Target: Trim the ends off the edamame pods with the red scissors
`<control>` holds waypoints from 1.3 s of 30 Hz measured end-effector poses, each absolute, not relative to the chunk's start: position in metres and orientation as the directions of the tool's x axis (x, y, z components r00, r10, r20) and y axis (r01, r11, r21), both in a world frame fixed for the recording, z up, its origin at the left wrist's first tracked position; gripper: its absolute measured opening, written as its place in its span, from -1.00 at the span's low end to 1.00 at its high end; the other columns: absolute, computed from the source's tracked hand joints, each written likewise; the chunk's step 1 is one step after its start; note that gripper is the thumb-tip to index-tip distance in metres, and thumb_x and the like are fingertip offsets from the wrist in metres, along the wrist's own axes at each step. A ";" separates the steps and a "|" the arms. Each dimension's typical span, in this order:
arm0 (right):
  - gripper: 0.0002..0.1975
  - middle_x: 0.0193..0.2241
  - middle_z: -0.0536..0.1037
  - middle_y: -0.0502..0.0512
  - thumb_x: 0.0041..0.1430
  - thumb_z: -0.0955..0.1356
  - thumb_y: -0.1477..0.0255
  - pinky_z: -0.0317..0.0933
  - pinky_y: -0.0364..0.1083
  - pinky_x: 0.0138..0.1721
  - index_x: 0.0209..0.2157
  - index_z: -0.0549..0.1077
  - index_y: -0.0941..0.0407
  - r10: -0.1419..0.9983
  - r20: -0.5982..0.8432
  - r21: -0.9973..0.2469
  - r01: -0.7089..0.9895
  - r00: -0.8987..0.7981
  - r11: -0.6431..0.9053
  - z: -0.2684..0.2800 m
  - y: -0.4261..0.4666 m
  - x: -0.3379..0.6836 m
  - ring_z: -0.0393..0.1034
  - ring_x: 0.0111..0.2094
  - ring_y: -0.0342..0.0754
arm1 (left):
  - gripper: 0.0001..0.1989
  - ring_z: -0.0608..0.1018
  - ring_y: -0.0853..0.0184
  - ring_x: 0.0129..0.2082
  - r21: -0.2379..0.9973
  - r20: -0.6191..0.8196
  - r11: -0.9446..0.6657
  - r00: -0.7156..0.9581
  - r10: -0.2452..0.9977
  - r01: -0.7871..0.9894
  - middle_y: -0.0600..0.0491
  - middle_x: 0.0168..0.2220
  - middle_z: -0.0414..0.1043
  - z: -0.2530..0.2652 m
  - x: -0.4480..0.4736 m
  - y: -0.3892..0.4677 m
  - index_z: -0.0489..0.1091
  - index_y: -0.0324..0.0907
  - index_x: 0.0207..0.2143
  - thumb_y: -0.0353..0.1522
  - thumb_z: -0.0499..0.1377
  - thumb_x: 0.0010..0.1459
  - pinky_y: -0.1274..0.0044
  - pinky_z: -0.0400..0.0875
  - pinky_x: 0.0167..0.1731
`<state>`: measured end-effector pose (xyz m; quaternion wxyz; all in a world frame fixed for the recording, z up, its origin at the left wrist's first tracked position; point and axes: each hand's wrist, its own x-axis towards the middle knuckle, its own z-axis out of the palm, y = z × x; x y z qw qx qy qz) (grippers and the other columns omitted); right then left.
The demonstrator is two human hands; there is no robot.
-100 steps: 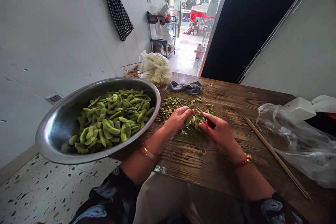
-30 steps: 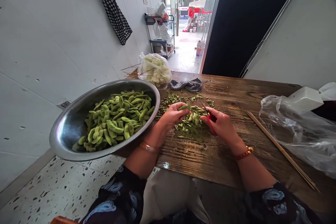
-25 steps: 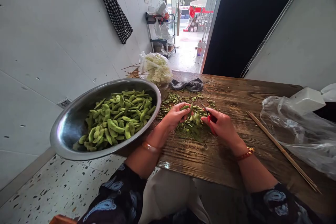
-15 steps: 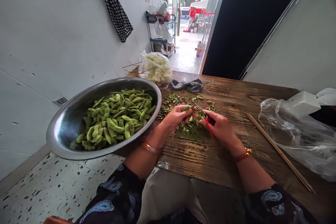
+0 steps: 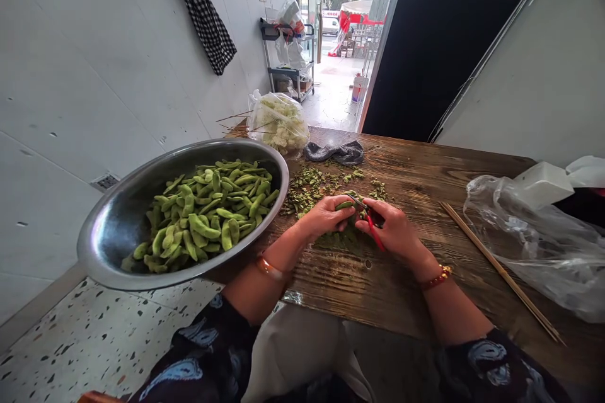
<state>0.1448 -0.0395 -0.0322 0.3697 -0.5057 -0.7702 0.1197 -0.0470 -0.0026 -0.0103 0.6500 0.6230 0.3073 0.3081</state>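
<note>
Pinched in my left hand (image 5: 327, 214) is a green edamame pod (image 5: 344, 205), its end pointing right. My right hand (image 5: 388, 225) is closed around red-handled scissors (image 5: 375, 232), whose metal blades reach the pod's tip. Trimmed green bits (image 5: 307, 187) lie scattered on the wood beyond my hands, and more pods and leafy scraps (image 5: 338, 239) lie beneath them, partly hidden. To my left a wide steel basin (image 5: 111, 264) holds a heap of edamame pods (image 5: 203, 220).
A bag of cauliflower (image 5: 278, 123) and a grey cloth (image 5: 335, 152) sit at the far side of the wooden table (image 5: 416, 170). Wooden skewers (image 5: 501, 271) and a crumpled plastic bag (image 5: 529, 245) lie to the right. A cart (image 5: 288, 63) stands by the doorway.
My hands have come closer together, and the scissor blades have moved left onto the pod's end. The pod has tilted flatter. The view has shifted slightly.
</note>
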 end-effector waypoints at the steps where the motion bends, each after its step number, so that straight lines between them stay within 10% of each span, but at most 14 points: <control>1: -0.52 -0.27 0.56 0.15 0.11 0.37 0.15 0.33 -0.03 -0.27 0.00 0.44 0.13 0.870 0.443 -0.562 0.689 -0.216 0.457 -0.032 -0.040 0.145 0.42 -0.34 -0.02 | -0.60 0.27 0.57 -0.68 1.000 -0.017 0.029 0.623 0.782 -0.009 0.14 -0.56 0.35 -0.011 -0.047 -0.003 0.41 -0.27 -0.20 -0.13 0.22 0.06 0.67 0.06 -0.66; 16: -0.56 -0.38 0.57 0.10 0.14 0.36 0.17 0.25 -0.11 -0.39 -0.03 0.48 0.13 0.898 0.353 -0.547 0.721 -0.262 0.425 -0.026 -0.042 0.146 0.36 -0.47 -0.08 | -0.66 0.48 0.33 -0.29 0.962 0.122 -0.231 0.531 0.838 0.145 -0.01 -0.29 0.54 -0.012 -0.047 0.003 0.55 -0.25 -0.26 -0.17 0.22 0.06 0.54 0.32 -0.21; 31: -0.54 -0.42 0.56 0.08 0.14 0.36 0.16 0.25 -0.11 -0.38 -0.02 0.49 0.14 0.911 0.360 -0.555 0.738 -0.203 0.384 -0.023 -0.043 0.148 0.38 -0.46 -0.06 | -0.65 0.25 0.54 -0.63 0.998 0.019 -0.042 0.478 0.878 0.037 0.15 -0.60 0.30 -0.008 -0.050 0.002 0.43 -0.29 -0.37 -0.14 0.24 0.03 0.65 0.07 -0.62; 39: -0.48 -0.44 0.50 0.06 0.12 0.36 0.12 0.28 -0.09 -0.35 0.00 0.45 0.19 0.888 0.431 -0.572 0.712 -0.162 0.407 -0.028 -0.040 0.148 0.34 -0.46 -0.08 | -0.64 0.27 0.60 -0.65 0.961 -0.015 0.132 0.433 0.901 -0.242 0.06 -0.44 0.45 -0.012 -0.053 0.007 0.42 -0.28 -0.26 -0.22 0.32 -0.05 0.70 -0.03 -0.70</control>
